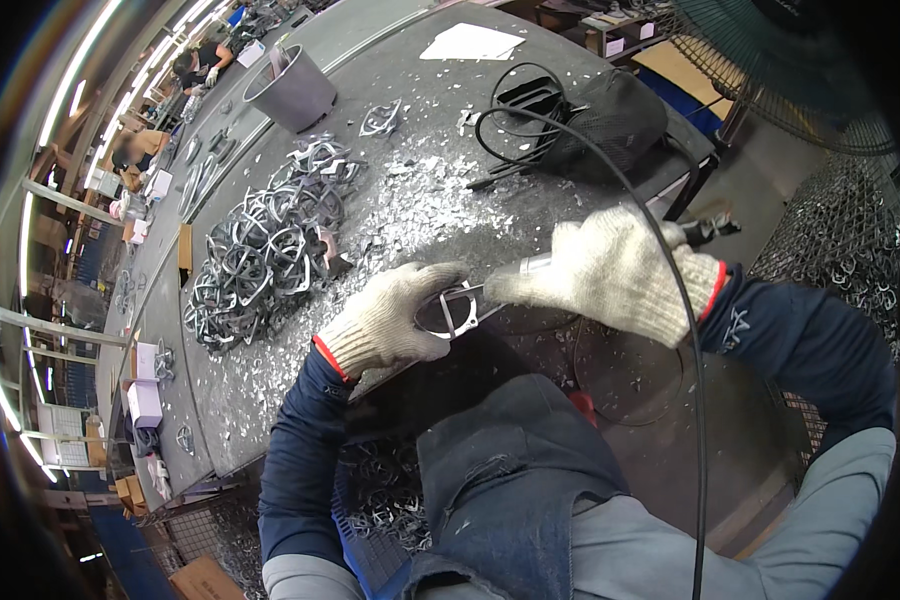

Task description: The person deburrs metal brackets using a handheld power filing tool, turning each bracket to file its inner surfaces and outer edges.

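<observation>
My left hand (395, 315), in a white knit glove with a red cuff, is closed around a small open metal frame (459, 312) with rounded silvery edges. My right hand (620, 270), gloved alike, grips a slim silver hand-held power tool (536, 265). Its narrow end points left and meets or nearly meets the frame; exact contact cannot be made out. A dark fitting (712, 229) sticks out behind the right hand. Left of my hands, a heap of similar metal frames (270, 245) lies on the grey worktable (370, 65).
Metal flakes (440, 195) litter the tabletop. A black hose (692, 400) loops past my right arm. Farther off are a grey bucket (292, 92), white paper (472, 42), a black mesh bag (615, 120) and a fan (780, 60). Below sits a blue crate (365, 540); co-workers sit far left.
</observation>
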